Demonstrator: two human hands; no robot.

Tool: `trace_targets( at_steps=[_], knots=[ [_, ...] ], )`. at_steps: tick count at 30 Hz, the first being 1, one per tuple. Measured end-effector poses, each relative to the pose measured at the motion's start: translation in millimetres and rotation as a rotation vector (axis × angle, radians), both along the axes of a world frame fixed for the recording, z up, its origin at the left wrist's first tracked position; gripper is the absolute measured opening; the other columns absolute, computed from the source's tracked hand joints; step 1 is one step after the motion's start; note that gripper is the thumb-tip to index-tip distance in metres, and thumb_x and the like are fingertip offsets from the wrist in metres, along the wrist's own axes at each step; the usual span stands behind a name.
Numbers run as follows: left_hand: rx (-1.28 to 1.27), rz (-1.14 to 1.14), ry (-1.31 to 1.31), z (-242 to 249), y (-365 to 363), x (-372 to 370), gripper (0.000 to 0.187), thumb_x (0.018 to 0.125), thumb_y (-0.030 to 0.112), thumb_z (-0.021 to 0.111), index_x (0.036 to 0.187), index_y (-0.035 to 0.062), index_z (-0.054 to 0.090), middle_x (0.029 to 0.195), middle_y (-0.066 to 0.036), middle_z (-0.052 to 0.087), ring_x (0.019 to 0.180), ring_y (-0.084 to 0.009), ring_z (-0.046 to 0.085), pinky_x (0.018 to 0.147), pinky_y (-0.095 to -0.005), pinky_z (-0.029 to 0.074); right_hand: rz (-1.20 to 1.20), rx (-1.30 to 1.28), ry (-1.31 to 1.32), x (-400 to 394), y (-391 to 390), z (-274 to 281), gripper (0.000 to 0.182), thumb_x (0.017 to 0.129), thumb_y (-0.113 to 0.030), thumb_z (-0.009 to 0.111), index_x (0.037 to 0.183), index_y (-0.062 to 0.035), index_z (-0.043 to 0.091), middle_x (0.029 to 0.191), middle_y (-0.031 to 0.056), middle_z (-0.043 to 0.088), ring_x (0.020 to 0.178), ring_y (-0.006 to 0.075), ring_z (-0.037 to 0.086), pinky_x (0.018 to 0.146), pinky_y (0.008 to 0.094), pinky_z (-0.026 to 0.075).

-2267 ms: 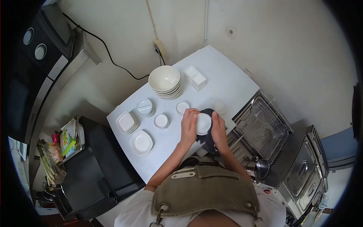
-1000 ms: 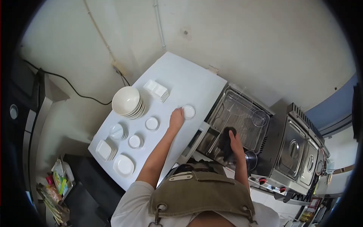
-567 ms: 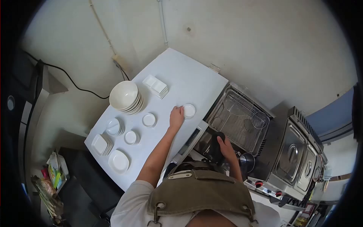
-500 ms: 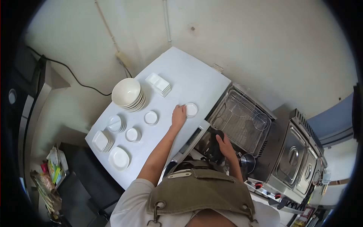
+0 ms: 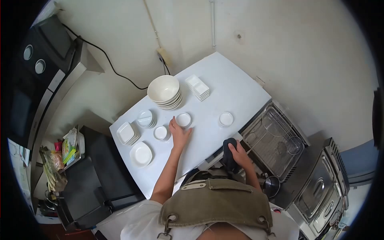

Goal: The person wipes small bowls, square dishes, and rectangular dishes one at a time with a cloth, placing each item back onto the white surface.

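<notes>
My left hand [image 5: 180,134] reaches over the white table [image 5: 208,144], thumb and fingers spread at the near rim of a small round white dish [image 5: 183,119]. Just left of that hand stands another small round dish [image 5: 161,132]. A third dish [image 5: 226,119] sits by itself toward the table's right side. In my right hand [image 5: 241,155] is a dark, bunched cloth [image 5: 230,152], held low off the table's near right edge.
Behind my left hand rises a stack of white bowls [image 5: 164,89], beside stacked rectangular divided dishes [image 5: 197,85]. Round divided dishes [image 5: 145,118], square dishes [image 5: 126,133] and an oval dish [image 5: 141,155] line the left. A fryer basket [image 5: 276,140] borders the table's right.
My left hand has left the small dish on the right and moved left to the middle one. The camera view has shifted left; my right hand keeps the cloth.
</notes>
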State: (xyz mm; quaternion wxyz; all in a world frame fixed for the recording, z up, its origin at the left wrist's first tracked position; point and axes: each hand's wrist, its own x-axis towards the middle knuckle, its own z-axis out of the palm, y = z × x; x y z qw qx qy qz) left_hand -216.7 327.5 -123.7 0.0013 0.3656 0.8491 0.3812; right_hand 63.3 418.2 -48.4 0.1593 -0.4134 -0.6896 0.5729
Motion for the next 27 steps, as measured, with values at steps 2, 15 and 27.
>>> trace_targets(
  at_steps=[2, 15, 27],
  knots=[
    [0.169, 0.010, -0.068, -16, -7, -4, 0.102, 0.066, 0.024, 0.081, 0.140, -0.0061, 0.016, 0.137, -0.031, 0.027, 0.128, -0.0439, 0.027, 0.108, -0.0477, 0.023, 0.041, 0.029, 0.003, -8, 0, -5, 0.043, 0.095, -0.036, 0.048, 0.115, 0.0014, 0.046, 0.098, 0.0221, 0.061, 0.092, 0.0331, 0.061, 0.082, 0.0390, 0.045],
    [0.294, 0.067, -0.233, -18, -1, -6, 0.074, 0.068, 0.018, 0.081, 0.127, -0.0055, 0.042, 0.128, -0.021, 0.046, 0.118, -0.0304, 0.048, 0.102, -0.0365, 0.037, 0.097, 0.041, -0.044, -4, -14, 4, 0.049, 0.094, -0.035, 0.051, 0.125, 0.0025, 0.043, 0.109, 0.0216, 0.058, 0.100, 0.0295, 0.058, 0.088, 0.0356, 0.043],
    [1.015, -0.194, -1.408, 40, -4, 46, 0.050, 0.085, 0.035, 0.051, 0.122, 0.0010, 0.045, 0.124, -0.012, 0.052, 0.113, -0.0264, 0.052, 0.096, -0.0417, 0.042, -0.035, 0.023, 0.239, -22, -24, -13, 0.033, 0.092, -0.017, 0.045, 0.121, -0.0005, 0.044, 0.099, 0.0187, 0.059, 0.096, 0.0274, 0.059, 0.082, 0.0345, 0.045]
  ],
)
